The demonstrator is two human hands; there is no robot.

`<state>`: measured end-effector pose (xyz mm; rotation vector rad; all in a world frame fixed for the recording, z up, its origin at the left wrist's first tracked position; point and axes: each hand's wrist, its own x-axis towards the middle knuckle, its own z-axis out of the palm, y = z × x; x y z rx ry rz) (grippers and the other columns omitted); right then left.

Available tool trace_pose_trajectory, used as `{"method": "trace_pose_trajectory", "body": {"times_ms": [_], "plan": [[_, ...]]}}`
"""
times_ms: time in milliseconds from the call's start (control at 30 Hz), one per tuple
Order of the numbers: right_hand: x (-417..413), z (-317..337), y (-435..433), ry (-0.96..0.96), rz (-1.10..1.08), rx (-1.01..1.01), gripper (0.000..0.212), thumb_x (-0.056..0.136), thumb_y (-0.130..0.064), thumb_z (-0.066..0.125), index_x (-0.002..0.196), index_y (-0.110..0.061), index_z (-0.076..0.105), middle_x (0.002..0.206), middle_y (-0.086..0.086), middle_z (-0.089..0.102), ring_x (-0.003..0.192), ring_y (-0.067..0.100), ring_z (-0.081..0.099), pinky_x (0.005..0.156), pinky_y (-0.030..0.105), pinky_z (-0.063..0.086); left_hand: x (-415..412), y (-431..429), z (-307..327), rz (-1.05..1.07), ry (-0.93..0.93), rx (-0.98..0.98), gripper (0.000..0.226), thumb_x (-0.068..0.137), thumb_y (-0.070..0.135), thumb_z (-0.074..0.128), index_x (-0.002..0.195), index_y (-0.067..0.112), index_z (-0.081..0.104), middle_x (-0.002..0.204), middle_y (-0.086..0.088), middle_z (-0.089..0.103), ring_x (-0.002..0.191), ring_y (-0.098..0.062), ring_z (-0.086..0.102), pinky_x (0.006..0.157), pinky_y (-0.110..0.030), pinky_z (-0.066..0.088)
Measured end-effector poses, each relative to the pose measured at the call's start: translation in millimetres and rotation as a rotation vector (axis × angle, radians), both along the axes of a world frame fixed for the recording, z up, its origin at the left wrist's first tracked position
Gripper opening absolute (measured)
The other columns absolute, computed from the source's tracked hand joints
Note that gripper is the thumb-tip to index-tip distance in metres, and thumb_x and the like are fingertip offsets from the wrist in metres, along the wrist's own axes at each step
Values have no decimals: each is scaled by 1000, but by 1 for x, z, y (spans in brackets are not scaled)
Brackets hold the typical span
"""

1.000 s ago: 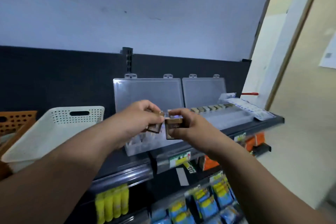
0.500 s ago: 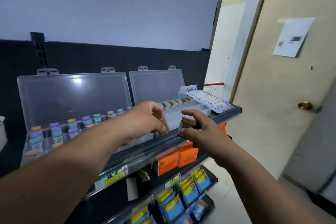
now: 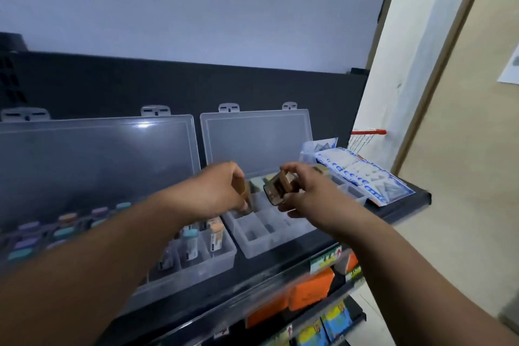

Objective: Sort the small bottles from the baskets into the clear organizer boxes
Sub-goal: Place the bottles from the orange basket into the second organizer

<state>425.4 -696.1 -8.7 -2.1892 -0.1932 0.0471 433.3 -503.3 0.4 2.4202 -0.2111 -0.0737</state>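
Two clear organizer boxes stand open on the black shelf. The left box (image 3: pixel 196 258) holds several small bottles with coloured caps. The right box (image 3: pixel 261 244) has mostly bare compartments and a row of brown-capped bottles at its back. My left hand (image 3: pixel 216 191) grips a small brown-capped bottle (image 3: pixel 245 196) and holds it down over a back-left compartment of the right box. My right hand (image 3: pixel 303 191) pinches another small brown bottle (image 3: pixel 276 188), tilted, just above the same box.
A blue-and-white packet strip (image 3: pixel 362 174) lies to the right of the boxes, near the shelf's end (image 3: pixel 418 199). Orange boxes (image 3: pixel 309 289) and yellow-blue packs (image 3: pixel 334 320) fill the lower shelves. A red-handled cart (image 3: pixel 368 133) and a door frame stand at right.
The view swung right, away from the white basket, toward the two boxes. Both hands moved forward with their bottles to above the right box; the left one dipped toward a compartment.
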Motion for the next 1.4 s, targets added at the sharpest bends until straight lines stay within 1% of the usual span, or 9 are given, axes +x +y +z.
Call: {"method": "trace_pose_trajectory", "body": {"times_ms": [100, 167, 333, 633, 867, 1033, 1167, 1267, 1400], "plan": [[32, 0, -3, -98, 92, -272, 53, 89, -16, 65, 136, -31, 45, 121, -4, 56, 97, 12, 56, 79, 23, 47, 18, -5, -7, 54, 20, 48, 35, 71, 18, 81, 97, 24, 59, 98, 3, 61, 92, -16, 59, 87, -42, 53], [51, 0, -3, -98, 168, -338, 48, 85, -20, 70, 128, -30, 50, 113, -9, 58, 95, 10, 55, 76, 21, 46, 27, -11, -12, 97, 20, 91, 37, 68, 19, 82, 96, 25, 59, 97, 3, 61, 90, -16, 59, 85, -40, 54], [91, -9, 1, -75, 368, -429, 27, 79, -22, 74, 99, -31, 59, 97, -6, 61, 90, 13, 59, 85, 39, 54, 43, -27, -22, 192, 45, 164, 26, 67, 15, 79, 84, 25, 62, 89, 1, 65, 86, -18, 62, 82, -41, 54], [128, -21, 4, -91, 660, -632, 27, 77, -29, 76, 98, -25, 60, 96, -4, 61, 88, 15, 58, 81, 35, 52, 59, -42, -40, 248, 159, 402, 21, 78, 18, 70, 98, 18, 64, 99, -3, 65, 88, -17, 61, 64, -24, 43], [136, -25, 9, -80, 736, -658, 25, 77, -22, 75, 79, -32, 52, 88, -5, 59, 80, 13, 56, 61, 27, 42, 62, -47, -40, 300, 202, 479, 25, 80, 19, 70, 104, 21, 64, 106, -4, 65, 97, -21, 61, 80, -28, 43], [138, -26, 7, -79, 760, -641, 28, 74, -24, 79, 85, -32, 55, 92, -6, 61, 85, 13, 58, 69, 30, 47, 56, -47, -40, 336, 177, 489, 31, 77, 18, 72, 106, 22, 63, 109, -3, 63, 99, -20, 60, 84, -29, 49], [135, -18, 5, -134, 743, -630, 38, 79, -28, 74, 112, -24, 58, 107, -3, 60, 92, 15, 57, 76, 30, 49, 43, -42, -39, 403, 96, 447, 44, 76, 25, 74, 118, 25, 58, 115, 1, 59, 104, -18, 56, 81, -25, 44], [132, -13, 14, -289, 712, -637, 39, 86, -33, 66, 121, -20, 55, 117, 3, 52, 102, 21, 54, 81, 33, 47, 29, -38, -33, 455, -38, 445, 40, 80, 32, 70, 117, 21, 58, 116, -1, 57, 108, -19, 54, 84, -27, 42], [115, -12, 37, -513, 708, -651, 45, 91, -38, 56, 132, -20, 48, 136, 6, 47, 126, 28, 42, 104, 40, 38, 2, -24, -25, 579, -194, 605, 52, 82, 36, 65, 129, 21, 51, 127, -3, 53, 119, -24, 49, 99, -35, 42]]}}
